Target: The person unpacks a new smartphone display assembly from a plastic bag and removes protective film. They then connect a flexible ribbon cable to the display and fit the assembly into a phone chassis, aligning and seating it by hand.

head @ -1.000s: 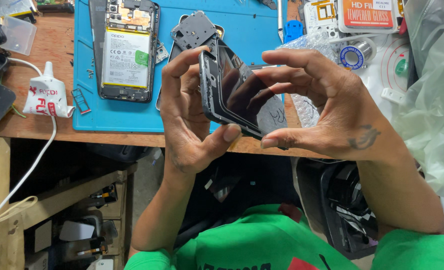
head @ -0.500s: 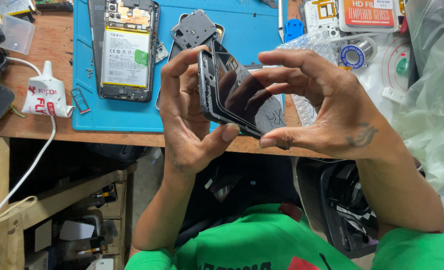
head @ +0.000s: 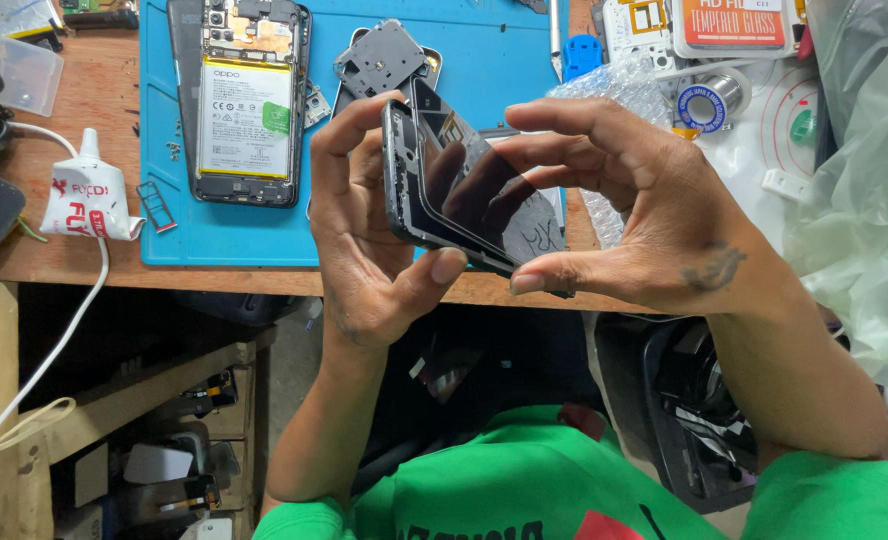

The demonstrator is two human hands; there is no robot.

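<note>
We hold dark phone screen [head: 479, 190] and frame [head: 404, 180] above near desk [head: 84, 260] edge, left hand [head: 364, 230] gripping frame, right hand [head: 634, 215] pinching screen; gap unchanged from moment ago, screen half-lifted.

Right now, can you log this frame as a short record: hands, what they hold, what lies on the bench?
left hand: grips the frame's left edge, thumb under its lower edge
right hand: fingers spread over the screen's far side, thumb at the lower corner
held: phone frame with dark screen lifted partly away from it
mat: blue, on a wooden bench
on mat: opened phone with battery showing, grey cover plate
left of mat: white glue tube
</note>
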